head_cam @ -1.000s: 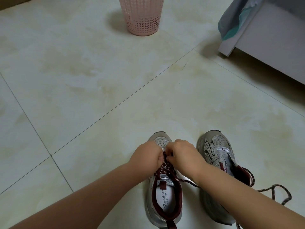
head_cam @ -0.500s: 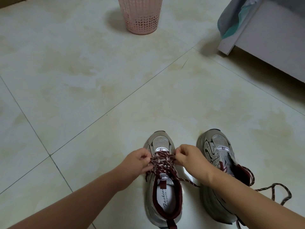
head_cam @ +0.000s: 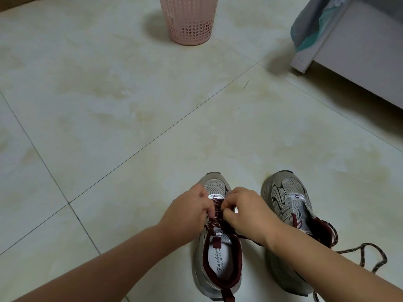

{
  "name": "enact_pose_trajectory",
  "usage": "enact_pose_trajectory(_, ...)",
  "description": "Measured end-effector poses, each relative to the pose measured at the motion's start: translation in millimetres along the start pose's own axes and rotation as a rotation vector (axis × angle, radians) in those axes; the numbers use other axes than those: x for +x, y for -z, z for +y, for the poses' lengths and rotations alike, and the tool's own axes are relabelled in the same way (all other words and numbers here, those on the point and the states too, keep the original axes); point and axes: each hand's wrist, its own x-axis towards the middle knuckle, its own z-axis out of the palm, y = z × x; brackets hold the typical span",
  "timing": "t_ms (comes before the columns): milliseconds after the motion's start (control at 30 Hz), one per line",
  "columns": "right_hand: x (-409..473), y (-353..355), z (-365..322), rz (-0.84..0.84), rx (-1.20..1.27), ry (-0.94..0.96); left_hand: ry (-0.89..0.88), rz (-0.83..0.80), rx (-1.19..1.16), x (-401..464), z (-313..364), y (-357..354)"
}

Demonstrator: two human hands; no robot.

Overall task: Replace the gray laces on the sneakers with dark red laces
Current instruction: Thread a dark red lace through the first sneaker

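Two grey mesh sneakers with dark red collars stand on the tiled floor, toes pointing away from me. The left sneaker (head_cam: pixel 214 264) carries a dark red speckled lace (head_cam: pixel 214 215) crossed over its tongue. My left hand (head_cam: pixel 187 211) and my right hand (head_cam: pixel 246 211) sit close together over its upper eyelets, fingers curled and pinching the lace. The right sneaker (head_cam: pixel 287 199) shows bare eyelets on its forefoot. A second dark red lace (head_cam: pixel 368 252) trails loose from its heel side onto the floor.
A pink perforated basket (head_cam: pixel 188 20) stands at the far centre. At the upper right is a white furniture panel (head_cam: pixel 357 53) with a grey and teal cloth (head_cam: pixel 309 27) hanging at its corner. Cream floor tiles surround the shoes.
Half a second ago my hands were spread apart, pulling the lace outward. They have now come back together over the lacing of the left sneaker.
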Motion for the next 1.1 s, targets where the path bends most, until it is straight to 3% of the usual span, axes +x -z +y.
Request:
enact_pose_trajectory(167,10.4,-4.7,-9.2,-0.057,-0.291,0.000,0.065,0.009,0.164,4.9,16.1,4.4)
enact_pose_trajectory(367,18.3,-8.9,-10.0,-0.142,-0.314,-0.022,0.115,-0.183,0.331,20.2,24.5,11.0)
enact_pose_trajectory(500,19.2,-11.3,-1.7,-0.208,-0.213,-0.050,0.037,-0.219,0.472,23.6,29.8,8.0)
enact_pose_trajectory(700,10.8,-13.3,12.6,-0.130,0.092,-0.125,-0.048,-0.213,0.581,20.8,30.5,7.2)
enact_pose_trajectory(800,3.0,-12.2,23.7,-0.074,0.308,-0.183,-0.018,-0.174,0.309,9.1,18.2,2.1)
enact_pose_trajectory(900,-6.1,-13.1,33.7,-0.068,0.554,-0.277,0.207,-0.042,-0.114,-4.2,2.8,-3.5)
enact_pose_trajectory(1000,-5.7,-14.2,32.5,-0.062,0.555,-0.281,0.324,-0.011,-0.339,-7.2,0.9,-7.6)
enact_pose_trajectory(1100,-0.6,-7.6,16.2,-0.051,0.362,-0.221,0.255,-0.001,-0.275,-1.9,5.8,-5.7)
